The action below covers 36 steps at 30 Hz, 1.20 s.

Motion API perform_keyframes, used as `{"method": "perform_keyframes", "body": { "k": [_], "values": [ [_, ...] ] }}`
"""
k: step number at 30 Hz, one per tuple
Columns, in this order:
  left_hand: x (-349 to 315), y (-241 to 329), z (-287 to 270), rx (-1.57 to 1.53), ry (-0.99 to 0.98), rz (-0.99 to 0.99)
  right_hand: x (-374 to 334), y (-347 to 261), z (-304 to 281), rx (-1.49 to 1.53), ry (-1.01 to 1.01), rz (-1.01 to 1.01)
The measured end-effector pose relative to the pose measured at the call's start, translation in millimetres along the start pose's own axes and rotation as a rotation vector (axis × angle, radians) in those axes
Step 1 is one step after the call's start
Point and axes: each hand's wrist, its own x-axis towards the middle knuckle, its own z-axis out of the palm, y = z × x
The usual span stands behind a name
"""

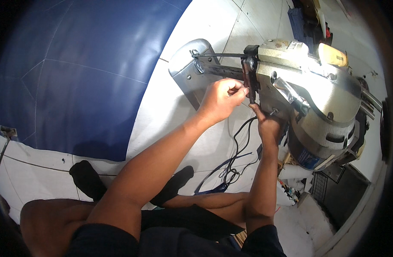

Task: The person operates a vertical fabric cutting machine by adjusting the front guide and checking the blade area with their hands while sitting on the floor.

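A cloth cutting machine with a pale metal body lies on its side on the tiles. Its base plate faces left, joined to the body by a dark upright and a thin rod. Across the body's left end runs a dark bracket. My left hand is at this bracket, thumb and forefinger pinched; whatever sits between the fingertips is too small to make out. My right hand grips the machine around the bracket's lower end, thumb on top, its other fingers mostly hidden underneath.
Dark blue sheeting with pale drawn lines spreads over the floor at left. A black cable coils below the machine. My feet in black socks rest near the sheet's edge. A dark panel and clutter stand at lower right.
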Motion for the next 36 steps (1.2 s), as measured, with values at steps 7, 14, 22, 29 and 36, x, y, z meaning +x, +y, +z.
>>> {"method": "perform_keyframes", "body": {
  "k": [7,14,22,29,36],
  "values": [
    [-5,-3,5,-0.013,0.062,0.059,0,6,4,0.066,0.015,-0.018],
    [-13,-4,14,-0.55,0.002,-0.334,0,15,10,0.017,0.078,-0.069],
    [1,-12,-4,-0.993,-0.181,-0.645,-1,22,13,0.046,-0.013,0.031],
    [12,-27,-16,-1.017,-0.419,-0.736,-5,14,5,0.12,-0.115,0.258],
    [32,-40,-15,-1.063,-0.669,-0.851,-7,26,10,0.217,-0.062,0.235]
  ]
}}
